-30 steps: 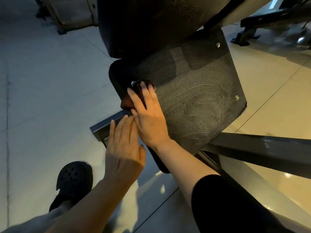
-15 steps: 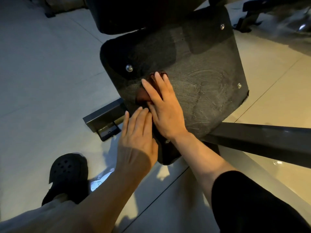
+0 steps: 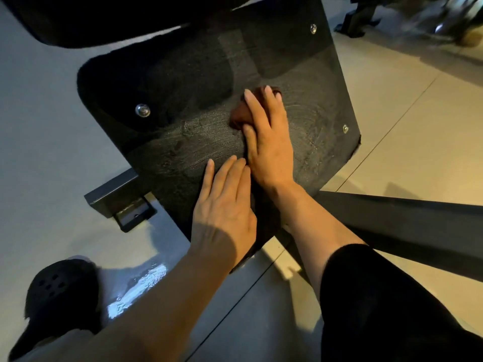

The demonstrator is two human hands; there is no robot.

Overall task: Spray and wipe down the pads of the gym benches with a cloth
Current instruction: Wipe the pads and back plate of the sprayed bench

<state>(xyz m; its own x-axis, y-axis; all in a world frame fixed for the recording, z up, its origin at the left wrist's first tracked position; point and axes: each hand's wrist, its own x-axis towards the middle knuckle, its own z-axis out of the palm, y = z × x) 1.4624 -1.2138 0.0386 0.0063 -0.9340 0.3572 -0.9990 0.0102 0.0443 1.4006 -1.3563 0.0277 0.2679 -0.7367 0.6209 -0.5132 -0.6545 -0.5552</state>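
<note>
Fingers straight, the left hand (image 3: 222, 205) lies flat on the near edge of the flat black textured bench pad (image 3: 183, 158), holding nothing, just beside the right wrist. Ahead of it, the right hand (image 3: 269, 142) presses a crumpled reddish-brown cloth (image 3: 239, 114) under extended fingers. Since a second ago the cloth has travelled from the round silver bolt (image 3: 142, 110) toward mid-pad, leaving smear trails, so wiping is advancing rightward.

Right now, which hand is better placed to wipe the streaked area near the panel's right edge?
The right hand. It already presses the reddish-brown cloth against the black panel, close to that edge. The left hand lies flat on the panel's lower part, holding nothing.
</note>
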